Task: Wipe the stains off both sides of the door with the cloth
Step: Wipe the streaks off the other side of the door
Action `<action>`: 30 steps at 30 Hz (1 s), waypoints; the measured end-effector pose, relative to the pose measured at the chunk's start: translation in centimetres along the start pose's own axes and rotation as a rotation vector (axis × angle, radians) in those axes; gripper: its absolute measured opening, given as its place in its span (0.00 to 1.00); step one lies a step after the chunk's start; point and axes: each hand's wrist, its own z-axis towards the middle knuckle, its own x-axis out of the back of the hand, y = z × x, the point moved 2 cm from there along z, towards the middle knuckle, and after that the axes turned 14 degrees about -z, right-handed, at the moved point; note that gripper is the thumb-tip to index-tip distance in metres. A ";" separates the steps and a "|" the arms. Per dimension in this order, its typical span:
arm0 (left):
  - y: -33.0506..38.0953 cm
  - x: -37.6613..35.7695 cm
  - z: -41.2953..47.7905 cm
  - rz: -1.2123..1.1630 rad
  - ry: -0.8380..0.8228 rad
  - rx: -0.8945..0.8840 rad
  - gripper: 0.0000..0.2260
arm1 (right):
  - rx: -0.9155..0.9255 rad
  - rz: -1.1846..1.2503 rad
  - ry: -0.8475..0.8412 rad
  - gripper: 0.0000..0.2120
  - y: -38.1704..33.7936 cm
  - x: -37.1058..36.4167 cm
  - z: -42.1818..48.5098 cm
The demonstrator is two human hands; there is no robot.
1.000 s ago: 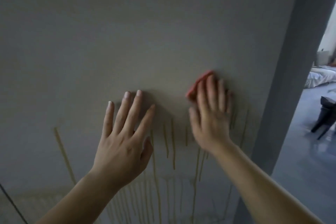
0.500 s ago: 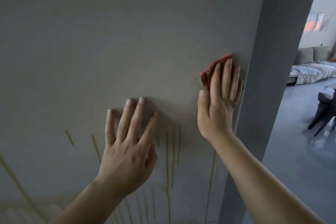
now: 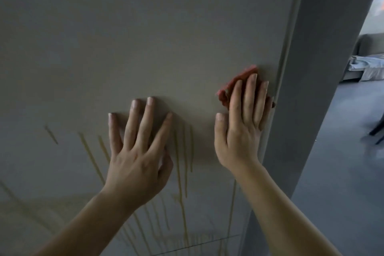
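One crumpled red cloth [image 3: 239, 78] against smooth streaked door [image 3: 145, 37]

1. The right hand [image 3: 241, 131] lies flat, palm forward, its fingers [image 3: 252, 93] straight and close together, pressing the cloth [image 3: 239, 81] against the door [image 3: 145, 37]; its thumb stands apart just left of that press, pointing up.
2. The left hand [image 3: 137, 151] lies near the press, to its left and a little lower, palm on the door, fingers [image 3: 149, 110] straight and fanned.
3. The bare left forearm [image 3: 87, 224] slants up from lower left, the bare right forearm [image 3: 280, 210] from lower right; both wrists are nearly straight.
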 end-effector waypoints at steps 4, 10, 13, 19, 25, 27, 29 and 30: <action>-0.2 0.3 -0.1 -0.007 -0.007 -0.005 0.33 | -0.035 0.017 -0.140 0.30 1.3 -2.2 -9.3; -1.1 0.4 -0.6 -0.031 -0.013 -0.037 0.31 | -0.168 0.114 -0.076 0.32 -0.7 -0.7 -3.1; -1.7 0.5 -2.0 -0.026 0.037 0.019 0.31 | -0.025 0.048 -0.052 0.32 -1.3 -1.0 -4.0; -3.8 0.6 -4.0 -0.011 -0.006 0.093 0.35 | 0.129 0.016 -0.152 0.31 -3.0 -2.6 -10.8; -4.6 1.4 -4.5 -0.066 -0.032 0.050 0.31 | 0.087 0.052 -0.046 0.32 -6.9 -2.1 -5.7; -5.0 1.8 -4.7 -0.090 -0.039 0.023 0.31 | 0.189 0.015 -0.119 0.35 -7.4 -3.0 -9.5; -5.6 2.2 -5.1 -0.093 -0.042 0.002 0.31 | 0.237 -0.002 -0.165 0.38 -7.6 -3.2 -11.6; -5.9 2.4 -5.3 -0.083 -0.041 0.000 0.31 | 0.235 0.005 -0.160 0.37 -7.9 -3.0 -10.9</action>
